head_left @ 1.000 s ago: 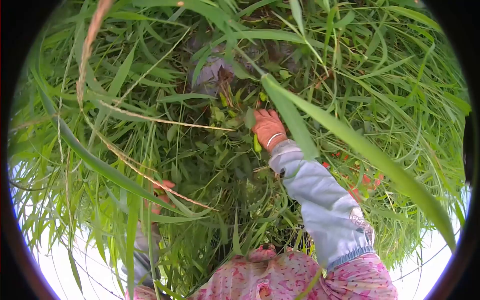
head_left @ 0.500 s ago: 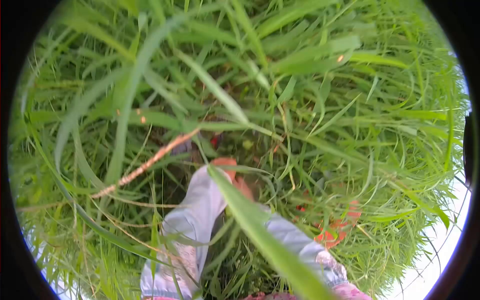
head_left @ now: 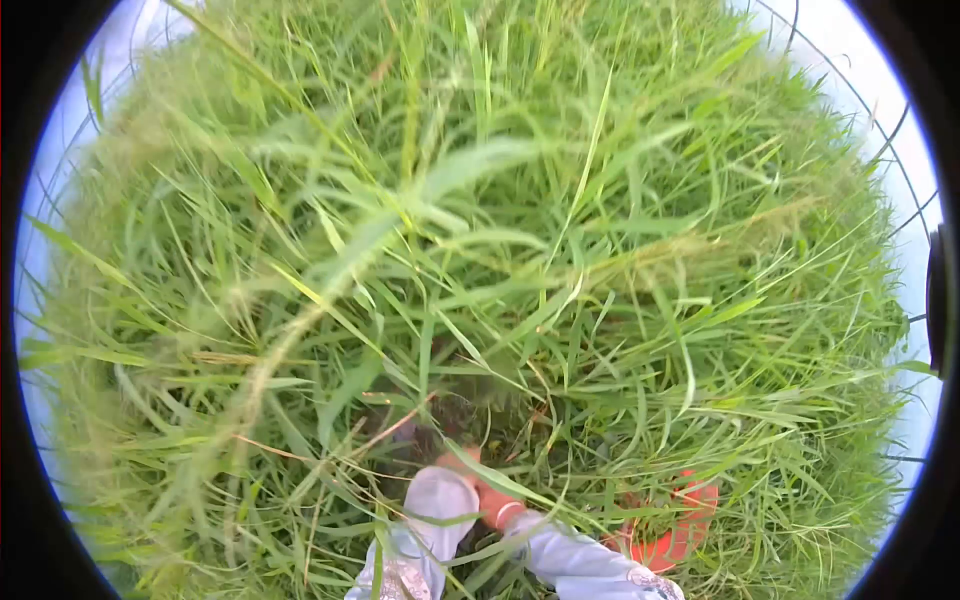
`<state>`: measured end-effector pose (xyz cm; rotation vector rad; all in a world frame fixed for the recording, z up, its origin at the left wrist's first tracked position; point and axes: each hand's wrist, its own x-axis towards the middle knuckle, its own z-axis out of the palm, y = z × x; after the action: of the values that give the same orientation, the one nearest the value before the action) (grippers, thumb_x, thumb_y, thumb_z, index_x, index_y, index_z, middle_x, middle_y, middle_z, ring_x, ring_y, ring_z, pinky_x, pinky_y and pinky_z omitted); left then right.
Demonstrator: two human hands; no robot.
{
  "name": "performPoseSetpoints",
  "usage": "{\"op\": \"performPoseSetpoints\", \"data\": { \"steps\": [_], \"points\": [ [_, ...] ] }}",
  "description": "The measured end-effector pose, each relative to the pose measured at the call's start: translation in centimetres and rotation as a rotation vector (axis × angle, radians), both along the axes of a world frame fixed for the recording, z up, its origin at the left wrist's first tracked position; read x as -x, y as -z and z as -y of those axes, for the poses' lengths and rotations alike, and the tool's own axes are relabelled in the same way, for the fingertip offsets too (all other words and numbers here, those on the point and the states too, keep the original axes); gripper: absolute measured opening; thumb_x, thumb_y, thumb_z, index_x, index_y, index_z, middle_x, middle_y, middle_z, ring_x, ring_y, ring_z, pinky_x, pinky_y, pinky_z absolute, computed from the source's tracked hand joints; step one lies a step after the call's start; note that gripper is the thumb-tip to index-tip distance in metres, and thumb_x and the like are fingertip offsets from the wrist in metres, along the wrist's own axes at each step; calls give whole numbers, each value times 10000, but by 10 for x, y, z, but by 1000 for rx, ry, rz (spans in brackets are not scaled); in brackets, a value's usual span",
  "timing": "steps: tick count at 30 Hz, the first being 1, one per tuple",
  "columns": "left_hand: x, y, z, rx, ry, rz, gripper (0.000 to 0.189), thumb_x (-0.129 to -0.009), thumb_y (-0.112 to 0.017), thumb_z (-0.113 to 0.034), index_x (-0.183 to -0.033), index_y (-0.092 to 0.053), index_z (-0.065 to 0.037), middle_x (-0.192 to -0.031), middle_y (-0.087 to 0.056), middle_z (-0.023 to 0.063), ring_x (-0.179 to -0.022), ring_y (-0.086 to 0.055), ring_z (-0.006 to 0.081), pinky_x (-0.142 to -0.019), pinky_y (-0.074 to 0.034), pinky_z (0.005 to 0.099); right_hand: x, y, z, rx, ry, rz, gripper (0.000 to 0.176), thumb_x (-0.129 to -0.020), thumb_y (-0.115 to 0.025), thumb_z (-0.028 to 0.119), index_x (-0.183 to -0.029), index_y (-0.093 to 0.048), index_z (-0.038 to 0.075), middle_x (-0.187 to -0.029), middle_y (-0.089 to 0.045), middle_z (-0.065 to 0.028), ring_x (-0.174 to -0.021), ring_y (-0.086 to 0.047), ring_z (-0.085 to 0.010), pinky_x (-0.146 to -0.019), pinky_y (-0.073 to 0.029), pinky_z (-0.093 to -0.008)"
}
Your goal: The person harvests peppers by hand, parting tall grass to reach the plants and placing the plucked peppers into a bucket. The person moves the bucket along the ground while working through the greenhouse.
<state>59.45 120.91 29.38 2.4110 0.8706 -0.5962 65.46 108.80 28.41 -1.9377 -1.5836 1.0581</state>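
Both hands reach low into tall green grass [head_left: 560, 420] at the bottom of the head view, close beside each other. Only a small part of my left hand [head_left: 460, 461] shows beyond its pale sleeve [head_left: 440, 497]; its fingers are hidden among the blades. My right hand [head_left: 494, 500] lies just to its right, with a light band at the wrist and grass blades crossing over it. Its fingers are not clear either, so I cannot make out what either hand holds. Just beyond them is a dark, shaded gap among the stems [head_left: 455, 405].
An orange-red object [head_left: 680, 530], partly covered by grass, lies to the right of my right sleeve. A dry brownish stalk [head_left: 400, 423] slants across near my left hand. Dense grass surrounds my arms, and thin dark lines cross the pale background at upper right.
My view has tilted up, so the hands and the orange-red object appear lower in the picture. More grass and pale background show. The hands stay together, low in the grass.
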Motion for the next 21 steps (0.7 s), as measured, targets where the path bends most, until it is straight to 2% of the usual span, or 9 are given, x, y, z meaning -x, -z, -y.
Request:
{"op": "performPoseSetpoints", "data": {
  "steps": [1, 2, 9, 11, 12, 16, 18, 19, 21],
  "points": [
    [0, -17, 2, -13, -34, 28, 363, -696, -581, -207, -1043, -557, -104, -769, -617, 156, -735, -602, 333, -644, -473, 454, -5, -30, 3, -61, -140, 429, 464, -772, -522, 189, -1222, -441, 110, -1250, -436, -155, -1166, -416, -304, -961, -341, -413],
    [2, -35, 3, -17, -77, 66, 374, -691, -585, -204, -1050, -553, -102, -773, -617, 157, -736, -602, 334, -645, -473, 455, -12, -48, 10, -75, -71, 237, 506, -672, -576, 135, -1169, -484, 102, -1161, -500, -176, -1082, -486, -316, -913, -382, -428],
    [40, -217, 23, 67, -102, 257, 197, -783, -498, -263, -913, -576, -137, -859, -617, 124, -757, -599, 336, -639, -475, 459, -43, -216, 14, 147, 123, -189, 516, -788, -569, 275, -1267, -419, 152, -1218, -479, -148, -1082, -498, -287, -893, -419, -348],
    [54, -232, 31, 35, 30, 674, 218, -801, -536, -279, -929, -591, -112, -768, -618, 101, -632, -595, 248, -519, -462, 346, -45, -258, 11, 87, 151, -377, 544, -801, -597, 296, -1278, -405, 122, -1207, -482, -155, -1074, -502, -264, -901, -411, -330],
    [56, -246, 39, 94, 0, 826, 198, -812, -554, -247, -920, -598, -87, -728, -619, 78, -549, -586, 177, -411, -433, 289, -44, -274, 14, 123, 170, -559, 552, -812, -597, 284, -1286, -386, 96, -1225, -469, -133, -1099, -476, -236, -919, -393, -328],
    [72, -330, 51, 851, -331, 733, 213, -794, -610, -202, -919, -585, -31, -805, -606, 63, -736, -559, 156, -645, -466, 290, -17, -327, 28, 246, 217, -1108, 574, -851, -580, 249, -1310, -317, 26, -1218, -456, -58, -1103, -443, -143, -959, -351, -300],
    [74, -392, 45, 1044, -380, 739, 186, -793, -619, -209, -868, -580, -44, -744, -592, 42, -693, -543, 127, -614, -455, 271, -6, -336, 35, 302, 266, -1274, 579, -854, -575, 252, -1321, -304, 44, -1190, -466, -41, -1083, -451, -124, -953, -356, -290],
    [78, -398, 47, 1001, -343, 729, 230, -785, -596, -239, -883, -604, -31, -765, -622, 93, -709, -594, 202, -634, -475, 322, -4, -326, 39, 289, 202, -1298, 565, -862, -563, 252, -1322, -302, 55, -1168, -471, -31, -1047, -457, -100, -921, -377, -275],
    [84, -382, 48, 1022, -396, 603, 213, -827, -567, -245, -926, -599, -59, -732, -618, 41, -602, -566, 122, -507, -441, 252, 5, -342, 46, 237, 161, -1252, 559, -863, -561, 252, -1319, -303, 59, -1161, -475, -38, -997, -480, -103, -888, -393, -268]
  ]
}}
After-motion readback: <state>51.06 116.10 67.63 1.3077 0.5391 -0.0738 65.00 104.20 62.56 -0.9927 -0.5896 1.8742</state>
